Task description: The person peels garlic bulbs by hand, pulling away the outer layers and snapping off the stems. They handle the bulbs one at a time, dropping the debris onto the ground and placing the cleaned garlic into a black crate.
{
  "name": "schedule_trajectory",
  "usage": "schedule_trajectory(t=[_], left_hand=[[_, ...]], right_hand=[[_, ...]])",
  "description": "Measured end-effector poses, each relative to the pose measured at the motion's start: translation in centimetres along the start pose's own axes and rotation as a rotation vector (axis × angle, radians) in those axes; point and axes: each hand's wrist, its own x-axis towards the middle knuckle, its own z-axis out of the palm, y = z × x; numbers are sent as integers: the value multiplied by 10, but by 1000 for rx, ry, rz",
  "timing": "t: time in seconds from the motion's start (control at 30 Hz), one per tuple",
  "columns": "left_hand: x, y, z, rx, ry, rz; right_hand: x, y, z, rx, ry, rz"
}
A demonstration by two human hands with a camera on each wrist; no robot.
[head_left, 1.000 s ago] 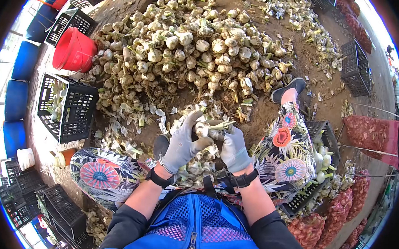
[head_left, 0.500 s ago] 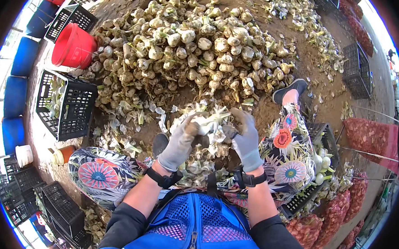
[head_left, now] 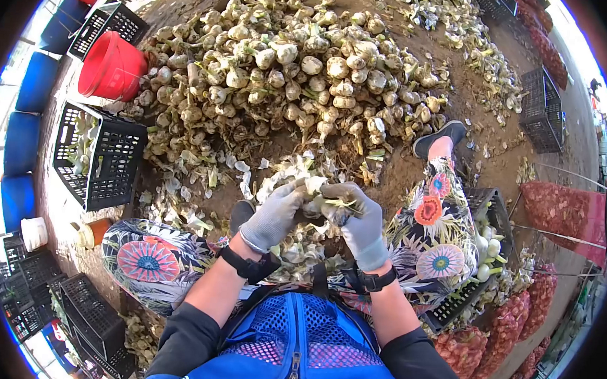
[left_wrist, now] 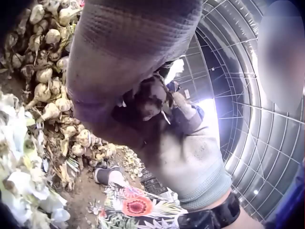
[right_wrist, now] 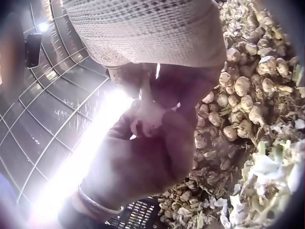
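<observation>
Both hands wear grey gloves and meet in front of the body over a heap of pale peelings point(head_left: 293, 247). The left hand point(head_left: 275, 214) curls its fingers round a garlic bulb point(head_left: 314, 184), whose white part shows between the hands. The right hand point(head_left: 361, 222) pinches the bulb's stem side, with thin strands at its fingertips. In the right wrist view the pale bulb point(right_wrist: 148, 114) lies between the fingers of the left hand point(right_wrist: 138, 167) and the right hand point(right_wrist: 147, 33). The left wrist view shows the gloves close together, the bulb mostly hidden.
A large pile of garlic bulbs point(head_left: 296, 72) lies ahead. On the left stand a red bucket point(head_left: 111, 69) and a black crate point(head_left: 118, 162). Another crate point(head_left: 455, 307) with cleaned bulbs is beside the right leg, near red net bags point(head_left: 509, 324).
The hands were apart half a second ago, with the bulb at the left hand; now they are together on it. The right hand has moved left and its fingers have closed in.
</observation>
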Motion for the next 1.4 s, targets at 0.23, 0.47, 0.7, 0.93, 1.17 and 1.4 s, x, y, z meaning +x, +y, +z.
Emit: schedule_trajectory(t=[0.23,0.47,0.7,0.93,1.17,1.4], left_hand=[[-2,7,32,-27,323,116],[-23,3,22,1421,165,228],[-6,30,56,653,327,153],[-11,13,41,667,332,110],[-19,39,55,983,153,355],[-28,34,56,1291,170,410]], right_hand=[[4,1,-9,106,26,122],[8,16,-37,252,316,71],[-6,4,-8,-276,106,-322],[-3,1,-11,-415,71,-336],[-8,-12,-21,-196,38,-100],[-8,1,-33,167,147,141]])
